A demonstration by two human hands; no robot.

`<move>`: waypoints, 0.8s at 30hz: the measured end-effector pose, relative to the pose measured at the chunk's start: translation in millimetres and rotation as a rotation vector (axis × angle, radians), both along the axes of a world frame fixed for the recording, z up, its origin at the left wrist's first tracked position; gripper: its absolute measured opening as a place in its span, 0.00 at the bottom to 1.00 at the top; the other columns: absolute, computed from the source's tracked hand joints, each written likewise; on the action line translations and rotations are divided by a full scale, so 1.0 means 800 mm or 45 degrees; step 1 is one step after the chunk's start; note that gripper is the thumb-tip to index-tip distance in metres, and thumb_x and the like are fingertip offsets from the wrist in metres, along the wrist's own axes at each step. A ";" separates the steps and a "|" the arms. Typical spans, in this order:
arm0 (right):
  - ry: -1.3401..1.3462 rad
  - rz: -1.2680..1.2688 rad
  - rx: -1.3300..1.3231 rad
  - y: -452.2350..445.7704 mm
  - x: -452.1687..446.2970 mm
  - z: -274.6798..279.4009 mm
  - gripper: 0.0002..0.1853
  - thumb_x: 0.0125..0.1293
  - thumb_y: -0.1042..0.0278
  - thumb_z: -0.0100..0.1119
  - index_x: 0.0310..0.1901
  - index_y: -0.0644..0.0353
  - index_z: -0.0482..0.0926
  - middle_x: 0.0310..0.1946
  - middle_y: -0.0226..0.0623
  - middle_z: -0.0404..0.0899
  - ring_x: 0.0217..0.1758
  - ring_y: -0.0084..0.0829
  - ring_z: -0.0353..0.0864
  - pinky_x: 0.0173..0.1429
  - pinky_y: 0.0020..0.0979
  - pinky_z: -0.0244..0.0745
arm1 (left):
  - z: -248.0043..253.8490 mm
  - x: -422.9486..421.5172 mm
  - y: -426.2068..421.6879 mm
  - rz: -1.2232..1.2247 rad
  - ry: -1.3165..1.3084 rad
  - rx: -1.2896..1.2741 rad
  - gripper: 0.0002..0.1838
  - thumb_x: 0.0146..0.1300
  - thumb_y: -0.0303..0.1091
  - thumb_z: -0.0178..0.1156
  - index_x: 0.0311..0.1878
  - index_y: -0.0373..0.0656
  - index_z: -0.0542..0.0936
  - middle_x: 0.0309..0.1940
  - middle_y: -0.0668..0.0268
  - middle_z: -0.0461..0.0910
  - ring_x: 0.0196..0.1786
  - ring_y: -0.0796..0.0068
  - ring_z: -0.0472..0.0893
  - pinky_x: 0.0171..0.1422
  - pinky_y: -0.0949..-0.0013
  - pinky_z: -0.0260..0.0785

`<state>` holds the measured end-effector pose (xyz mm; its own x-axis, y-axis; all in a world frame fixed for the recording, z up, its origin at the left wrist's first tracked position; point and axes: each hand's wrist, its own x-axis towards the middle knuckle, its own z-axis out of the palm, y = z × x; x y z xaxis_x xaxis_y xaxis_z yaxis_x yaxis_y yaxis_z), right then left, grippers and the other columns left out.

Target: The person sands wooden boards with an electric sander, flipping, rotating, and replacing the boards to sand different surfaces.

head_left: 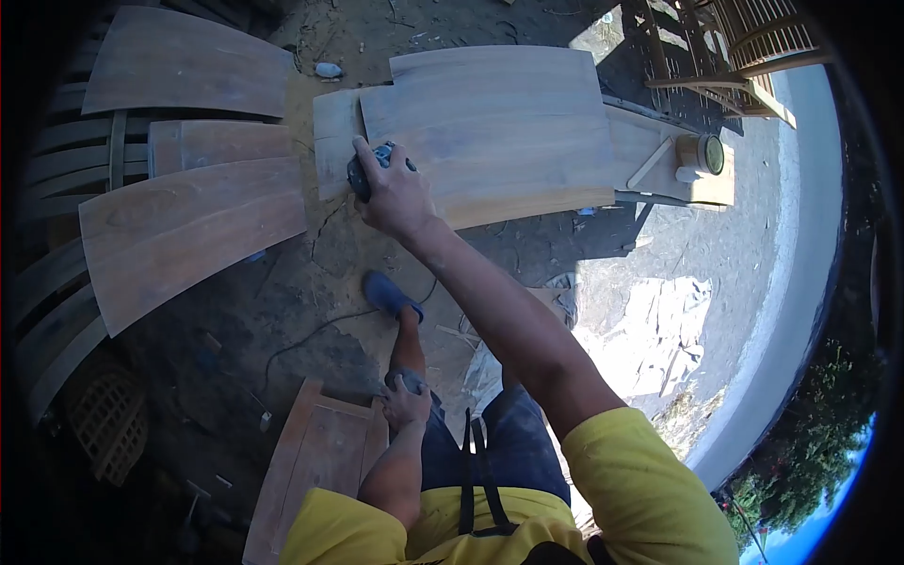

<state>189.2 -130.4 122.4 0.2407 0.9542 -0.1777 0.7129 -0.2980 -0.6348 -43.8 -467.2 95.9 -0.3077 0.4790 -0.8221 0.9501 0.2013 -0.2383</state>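
Note:
My right hand (400, 196) is closed over a dark sander (359, 179) with teal markings, at the left end of a large wooden panel (499, 122). A smaller pale board (331, 132) shows from under that end of the panel. Down by my bent knee, my left hand (407, 407) has its fingers curled round something dark and greyish, too small to make out. Below the panel, my foot in a blue clog (384, 293) stands on the ground.
Several wooden panels (193, 217) lie on slats at the left. A framed panel (315, 443) is beside my left arm. A tin (698, 155) stands on the right-hand board. A cord (311, 331) crosses the ground. Slatted wooden furniture (744, 47) stands at upper right.

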 end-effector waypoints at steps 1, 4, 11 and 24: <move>0.001 0.001 0.022 -0.004 0.009 -0.001 0.52 0.57 0.57 0.79 0.83 0.36 0.61 0.59 0.63 0.74 0.45 0.66 0.89 0.48 0.61 0.87 | -0.002 0.000 -0.003 -0.012 0.007 0.018 0.40 0.65 0.57 0.66 0.79 0.54 0.72 0.73 0.42 0.71 0.74 0.41 0.76 0.70 0.44 0.76; -0.040 -0.152 -0.079 -0.019 0.059 0.001 0.51 0.56 0.56 0.79 0.82 0.36 0.63 0.58 0.62 0.74 0.44 0.65 0.89 0.49 0.61 0.87 | 0.003 0.005 -0.002 -0.039 -0.002 0.011 0.40 0.65 0.56 0.65 0.79 0.54 0.72 0.71 0.42 0.72 0.73 0.41 0.76 0.69 0.43 0.76; -0.236 -0.427 -0.064 -0.063 0.249 -0.012 0.50 0.58 0.53 0.78 0.82 0.36 0.63 0.56 0.61 0.76 0.47 0.66 0.89 0.53 0.60 0.86 | -0.004 0.004 -0.014 -0.108 0.016 0.111 0.38 0.66 0.57 0.66 0.76 0.54 0.74 0.66 0.45 0.76 0.67 0.42 0.80 0.67 0.42 0.77; -0.431 -0.727 0.006 -0.067 0.437 -0.042 0.49 0.61 0.45 0.75 0.82 0.47 0.63 0.53 0.62 0.84 0.56 0.62 0.87 0.64 0.53 0.82 | -0.004 0.007 -0.008 -0.125 0.079 0.092 0.38 0.64 0.56 0.67 0.76 0.55 0.74 0.68 0.45 0.73 0.68 0.40 0.79 0.69 0.43 0.76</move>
